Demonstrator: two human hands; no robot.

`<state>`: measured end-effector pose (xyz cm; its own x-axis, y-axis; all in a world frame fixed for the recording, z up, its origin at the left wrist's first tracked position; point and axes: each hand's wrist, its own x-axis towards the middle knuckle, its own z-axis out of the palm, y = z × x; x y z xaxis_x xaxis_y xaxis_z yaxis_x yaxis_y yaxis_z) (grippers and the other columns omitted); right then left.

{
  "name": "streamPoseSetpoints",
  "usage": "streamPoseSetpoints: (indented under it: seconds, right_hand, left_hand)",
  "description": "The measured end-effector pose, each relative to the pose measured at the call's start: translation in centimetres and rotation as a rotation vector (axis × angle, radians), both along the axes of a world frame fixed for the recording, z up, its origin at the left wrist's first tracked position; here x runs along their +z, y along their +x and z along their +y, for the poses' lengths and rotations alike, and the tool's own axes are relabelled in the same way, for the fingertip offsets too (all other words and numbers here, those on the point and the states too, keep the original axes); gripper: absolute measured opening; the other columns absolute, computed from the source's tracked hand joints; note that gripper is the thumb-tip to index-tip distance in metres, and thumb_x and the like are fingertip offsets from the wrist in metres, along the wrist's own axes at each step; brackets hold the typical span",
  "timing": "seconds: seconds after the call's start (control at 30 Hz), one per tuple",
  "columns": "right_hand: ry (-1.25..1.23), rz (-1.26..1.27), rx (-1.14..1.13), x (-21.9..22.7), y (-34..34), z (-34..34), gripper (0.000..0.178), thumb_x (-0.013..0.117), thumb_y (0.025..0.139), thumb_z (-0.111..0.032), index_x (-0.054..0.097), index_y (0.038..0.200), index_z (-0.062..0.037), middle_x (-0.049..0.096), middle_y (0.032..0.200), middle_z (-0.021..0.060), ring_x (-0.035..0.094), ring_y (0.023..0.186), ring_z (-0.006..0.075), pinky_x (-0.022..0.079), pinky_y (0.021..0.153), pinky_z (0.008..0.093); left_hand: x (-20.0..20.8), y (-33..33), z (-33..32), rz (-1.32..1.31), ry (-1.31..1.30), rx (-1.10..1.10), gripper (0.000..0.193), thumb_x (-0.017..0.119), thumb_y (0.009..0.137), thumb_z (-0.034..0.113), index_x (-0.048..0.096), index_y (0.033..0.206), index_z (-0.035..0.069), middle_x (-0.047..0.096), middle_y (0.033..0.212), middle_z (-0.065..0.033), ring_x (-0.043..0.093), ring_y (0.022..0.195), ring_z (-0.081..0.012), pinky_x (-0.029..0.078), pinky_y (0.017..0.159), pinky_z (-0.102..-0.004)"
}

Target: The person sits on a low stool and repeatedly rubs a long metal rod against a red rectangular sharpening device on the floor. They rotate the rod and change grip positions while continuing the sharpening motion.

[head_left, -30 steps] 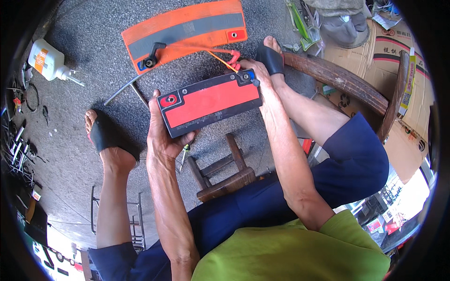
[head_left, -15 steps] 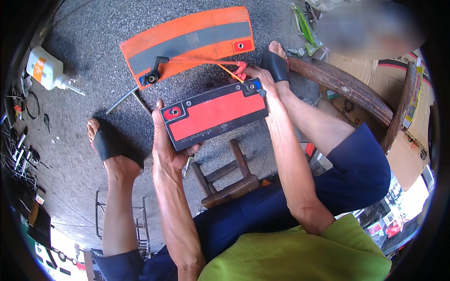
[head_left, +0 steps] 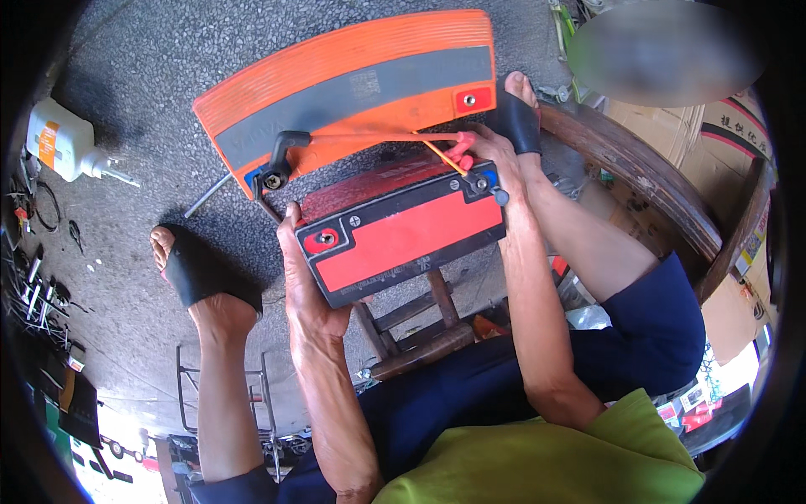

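A black battery (head_left: 411,249) with a red top label is held between my two hands, tilted so that its red far side shows. My left hand (head_left: 312,307) grips its left end, thumb on the side and fingers mostly underneath. My right hand (head_left: 506,168) closes round its right end, fingers partly hidden behind it. Beyond lies a larger curved orange battery (head_left: 369,55) with a grey band. From its left terminal, under a black elbow cap (head_left: 285,160), an orange cable (head_left: 378,136) runs to red connector pieces (head_left: 461,149) beside my right fingers. A thin yellow-orange lead reaches the black battery's right terminal.
A white bottle with a nozzle (head_left: 63,141) lies at the left. Between my legs stands a small wooden stool (head_left: 424,351). Curved dark wooden pieces (head_left: 630,176) and cardboard (head_left: 714,134) are at the right. Tools and scraps (head_left: 35,294) litter the left edge.
The black battery has come slightly nearer and to the right, tipping so its red far side appears. Both hands keep their hold. The orange battery looks larger.
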<state>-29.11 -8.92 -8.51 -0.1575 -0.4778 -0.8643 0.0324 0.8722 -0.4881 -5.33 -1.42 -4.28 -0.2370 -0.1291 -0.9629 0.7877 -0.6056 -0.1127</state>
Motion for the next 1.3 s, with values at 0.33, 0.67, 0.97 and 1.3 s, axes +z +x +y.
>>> streamPoseSetpoints:
  seconds: [0.33,0.67,0.97,1.3]
  right_hand:
    - [0.068,0.015,-0.120,-0.8,-0.1,0.1,0.031,0.062,0.083,-0.015,0.061,0.106,0.0058,0.067,0.082,0.0104,0.064,0.074,0.0145,0.051,0.072,0.0236]
    - [0.083,0.018,-0.128,0.3,-0.2,0.2,0.028,0.065,0.083,-0.016,0.061,0.102,0.0035,0.067,0.083,0.0094,0.064,0.074,0.0140,0.051,0.072,0.0240]
    - [0.035,-0.014,-0.118,-0.3,-0.6,1.4,0.026,0.068,0.083,-0.017,0.060,0.098,0.0015,0.067,0.085,0.0085,0.064,0.074,0.0135,0.051,0.071,0.0244]
    - [-0.171,0.160,0.083,-3.0,-2.3,6.1,0.028,0.064,0.091,-0.014,0.056,0.110,0.0047,0.070,0.099,0.0149,0.068,0.089,0.0183,0.055,0.079,0.0278]
  left_hand:
    - [-0.5,-0.8,-0.4,-0.154,0.095,0.132,0.052,0.063,0.089,0.051,0.061,0.115,0.006,0.070,0.102,-0.0092,0.069,0.086,-0.0204,0.058,0.080,-0.0357]
    - [-0.4,-0.8,-0.1,-0.250,0.069,0.046,0.054,0.063,0.088,0.053,0.058,0.118,0.007,0.069,0.104,-0.0077,0.069,0.089,-0.0180,0.059,0.077,-0.0334]
    - [-0.1,-1.0,0.2,-0.166,0.047,0.094,0.051,0.065,0.087,0.049,0.059,0.113,0.007,0.069,0.100,-0.0082,0.069,0.084,-0.0184,0.059,0.074,-0.0327]
    - [-2.4,-1.6,4.6,-0.102,-0.203,0.024,0.055,0.056,0.090,0.054,0.057,0.120,0.008,0.067,0.107,-0.0088,0.068,0.092,-0.0205,0.057,0.081,-0.0358]
